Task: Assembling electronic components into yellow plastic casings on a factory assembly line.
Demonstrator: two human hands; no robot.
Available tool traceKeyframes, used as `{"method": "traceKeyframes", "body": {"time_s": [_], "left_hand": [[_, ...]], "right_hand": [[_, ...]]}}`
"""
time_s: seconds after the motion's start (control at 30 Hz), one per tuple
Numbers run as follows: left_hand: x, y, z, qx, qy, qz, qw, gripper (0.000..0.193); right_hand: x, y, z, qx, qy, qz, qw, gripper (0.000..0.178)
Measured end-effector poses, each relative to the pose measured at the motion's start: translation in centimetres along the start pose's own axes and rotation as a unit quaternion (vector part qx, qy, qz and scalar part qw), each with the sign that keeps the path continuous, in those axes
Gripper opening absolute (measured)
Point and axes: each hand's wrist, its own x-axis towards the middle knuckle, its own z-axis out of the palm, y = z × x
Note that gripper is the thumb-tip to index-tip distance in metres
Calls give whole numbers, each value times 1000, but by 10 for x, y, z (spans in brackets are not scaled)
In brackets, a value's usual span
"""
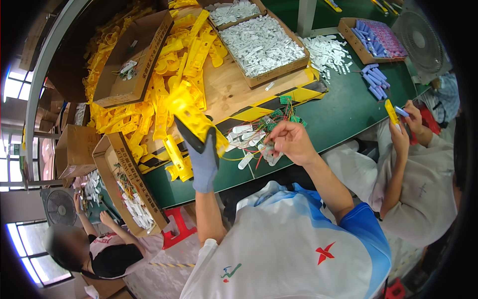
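My left hand (203, 167), in a grey glove with a dark palm, is closed round a long yellow plastic casing (191, 117), held tilted above the bench's near side. My bare right hand (295, 144) is just to the right, thumb and fingers drawn together in a pinch. What lies in that pinch is too small to make out. Under and beside it is a tangle of thin red and dark wires (260, 130) with small green circuit boards (286, 100) and white plastic pieces (242, 129). Another yellow casing (175, 154) rests left of my gloved hand.
Yellow casings (149, 117) are heaped at the left, with a cardboard tray (158, 47) on them. A divided box (276, 74) holds white pieces. Blue cylinders (374, 79) lie at the far right. Co-workers sit on both sides; the right one's hands (401, 134) hold parts.
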Motion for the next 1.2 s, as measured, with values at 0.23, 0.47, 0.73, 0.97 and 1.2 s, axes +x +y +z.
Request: {"method": "traceKeyframes", "body": {"time_s": [0.23,0.47,0.73,0.97,1.2], "left_hand": [[-48,-35,9,-145,-171,-97,970,72],[-55,-40,17,-59,-115,-31,991,75],[-57,-38,7,-72,-183,-90,976,75],[-63,-27,7,-193,-208,-164,945,78],[-61,-28,11,-180,-214,-158,947,77]], "right_hand": [[36,18,29,-174,111,27,978,19],[28,20,19,-212,41,78,973,17],[21,18,1,-223,-8,113,968,18],[25,18,8,-224,51,32,973,19],[26,23,4,-263,67,13,962,19]]}}
